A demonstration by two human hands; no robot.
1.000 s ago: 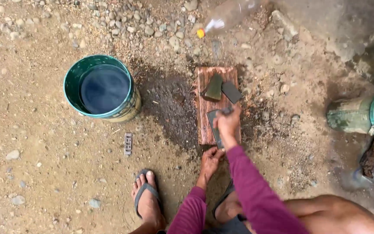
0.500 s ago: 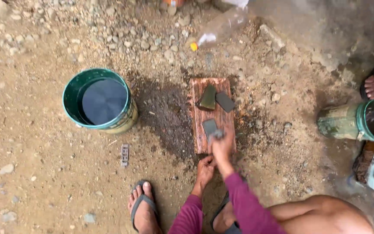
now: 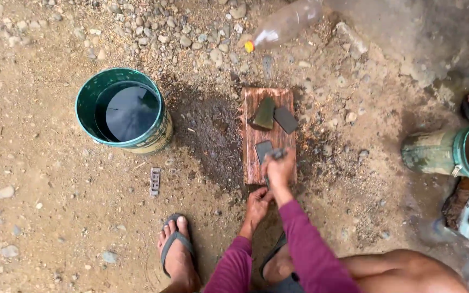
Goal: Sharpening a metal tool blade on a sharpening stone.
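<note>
Right hand (image 3: 280,169) grip pinches a small dark blade (image 3: 276,154) over a flat grey whetstone (image 3: 262,150).

An outdoor dirt yard: gravelly bare ground (image 3: 55,163), a water-filled green bucket (image 3: 123,111).

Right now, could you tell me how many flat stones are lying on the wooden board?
3: a greenish stone at the far end, a dark stone beside it, and a grey stone partly covered by the right hand.

Long magenta sleeves (image 3: 305,244) cover both arms; grey-strapped flip-flops (image 3: 176,241) on feet.
</note>
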